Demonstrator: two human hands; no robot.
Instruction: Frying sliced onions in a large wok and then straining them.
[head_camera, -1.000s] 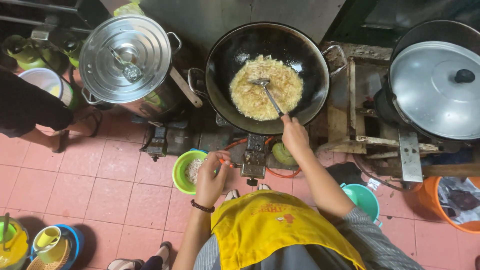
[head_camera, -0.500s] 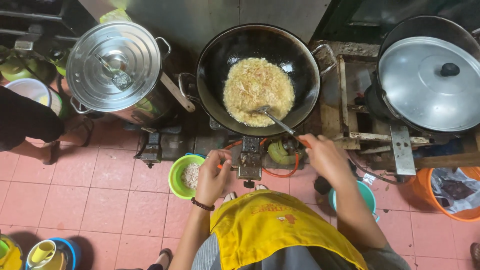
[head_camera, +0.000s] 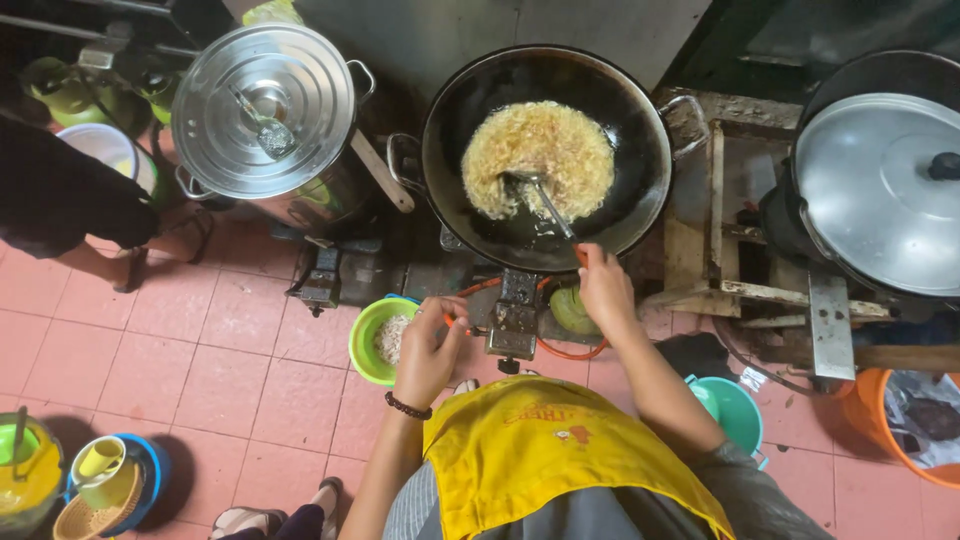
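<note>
Black steel wok (head_camera: 640, 120), far centre, seated on a gas burner; holds a mound of pale yellow fried noodles (head_camera: 540, 155) heaped toward its left half. Metal spatula (head_camera: 535, 195), blade sunk in the near edge of the noodles, shaft slanting down to the right with a red-tipped handle.

Right hand (head_camera: 603, 290): clenched around the spatula handle at the wok's near rim.

Left hand (head_camera: 432, 345): fingers curled about a small orange-red knob or lever beside the burner valve (head_camera: 515, 325); how firmly it grips cannot be told. Dark bead bracelet (head_camera: 407, 407) on that wrist.

Green plastic bowl (head_camera: 372, 345), on the floor just left of the left hand, containing a whitish granular matter. Yellow apron (head_camera: 540, 460) on the person, bottom centre.

Large aluminium stockpot (head_camera: 265, 110), far left, lidded, with a ladle lying on the lid. Second lidded pot (head_camera: 880, 190), far right, resting on a rough wooden frame (head_camera: 720, 230). Teal bucket (head_camera: 735, 410), near right, just beside the right forearm. Orange tub (head_camera: 890, 440), right edge. Yellow and blue containers (head_camera: 90, 475), bottom left corner. Another person's dark sleeve (head_camera: 60, 195) at the left edge. Flooring of pink-red tiles (head_camera: 200, 350).
</note>
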